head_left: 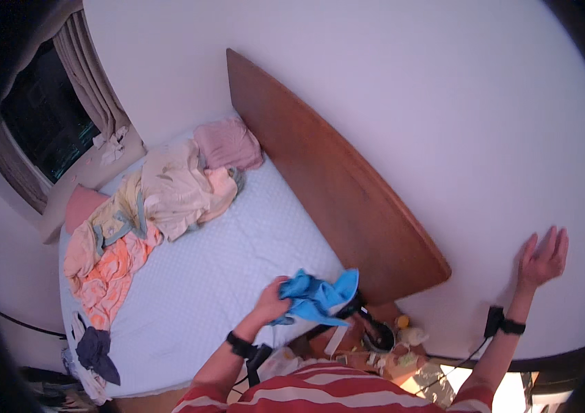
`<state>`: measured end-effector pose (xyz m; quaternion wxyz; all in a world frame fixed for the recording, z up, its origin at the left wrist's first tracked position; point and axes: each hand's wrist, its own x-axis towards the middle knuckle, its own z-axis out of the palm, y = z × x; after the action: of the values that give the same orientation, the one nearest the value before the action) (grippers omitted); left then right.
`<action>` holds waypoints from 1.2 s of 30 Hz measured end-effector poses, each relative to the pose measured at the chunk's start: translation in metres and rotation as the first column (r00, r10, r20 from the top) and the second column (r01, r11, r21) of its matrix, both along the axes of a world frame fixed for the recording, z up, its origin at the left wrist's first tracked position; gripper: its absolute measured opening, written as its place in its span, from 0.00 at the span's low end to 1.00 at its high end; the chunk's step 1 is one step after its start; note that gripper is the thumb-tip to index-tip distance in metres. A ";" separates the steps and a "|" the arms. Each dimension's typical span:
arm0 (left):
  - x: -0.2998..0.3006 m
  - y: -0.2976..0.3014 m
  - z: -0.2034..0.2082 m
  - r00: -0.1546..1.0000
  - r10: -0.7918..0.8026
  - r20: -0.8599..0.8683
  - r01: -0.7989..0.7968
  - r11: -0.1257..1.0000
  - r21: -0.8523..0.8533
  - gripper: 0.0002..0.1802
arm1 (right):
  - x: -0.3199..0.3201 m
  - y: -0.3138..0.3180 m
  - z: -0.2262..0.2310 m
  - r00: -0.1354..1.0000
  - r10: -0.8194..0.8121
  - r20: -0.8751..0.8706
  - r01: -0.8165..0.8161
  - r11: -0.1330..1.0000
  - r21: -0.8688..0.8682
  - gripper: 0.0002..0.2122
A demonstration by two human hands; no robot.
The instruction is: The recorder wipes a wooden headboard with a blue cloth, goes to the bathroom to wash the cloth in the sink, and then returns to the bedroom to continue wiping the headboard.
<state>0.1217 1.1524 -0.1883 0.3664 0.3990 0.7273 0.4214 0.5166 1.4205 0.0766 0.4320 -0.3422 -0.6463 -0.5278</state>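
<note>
My left hand (273, 301) is closed on a crumpled blue cloth (320, 296), held over the near right corner of the bed by the headboard. Whether the cloth is a garment or a rag I cannot tell. Out to the right, my right hand (545, 260) is raised in front of the white wall with its fingers extended and nothing in it. A black band with a small box sits on each of my wrists. Beneath the cloth lies the pale blue quilted bed sheet (237, 255).
A brown wooden headboard (333, 172) runs along the wall. Rumpled blankets (175, 189) and a mauve pillow (229, 143) lie on the bed's far side, dark clothing (96, 352) at its left corner. Small items and a dark round container (379, 339) crowd the floor beside the bed.
</note>
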 end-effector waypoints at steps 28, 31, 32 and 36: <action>-0.071 -0.399 0.214 0.772 0.594 -0.228 -0.635 0.697 -0.333 0.27 | 0.069 -0.042 -0.098 0.971 0.224 0.089 -0.160 0.877 -0.453 0.08; -0.107 -0.442 0.281 0.737 0.483 -0.473 -0.667 0.634 -0.392 0.26 | 0.107 -0.091 -0.084 0.986 -0.054 -0.157 -0.128 0.358 -0.925 0.08; -0.115 -0.437 0.316 0.696 0.450 -0.559 -0.704 0.581 -0.409 0.26 | 0.103 -0.109 -0.066 0.918 -0.296 -0.262 -0.242 0.104 -0.965 0.10; -0.199 -0.389 0.430 0.576 0.147 -0.804 -0.744 0.502 -0.441 0.23 | 0.047 -0.139 0.020 0.874 -0.056 -0.483 -0.482 0.034 -0.876 0.16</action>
<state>-0.0777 0.7638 0.2415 0.0690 0.1104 0.9915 -0.0085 0.5632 1.2818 0.0963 0.2762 -0.5345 -0.7712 0.2079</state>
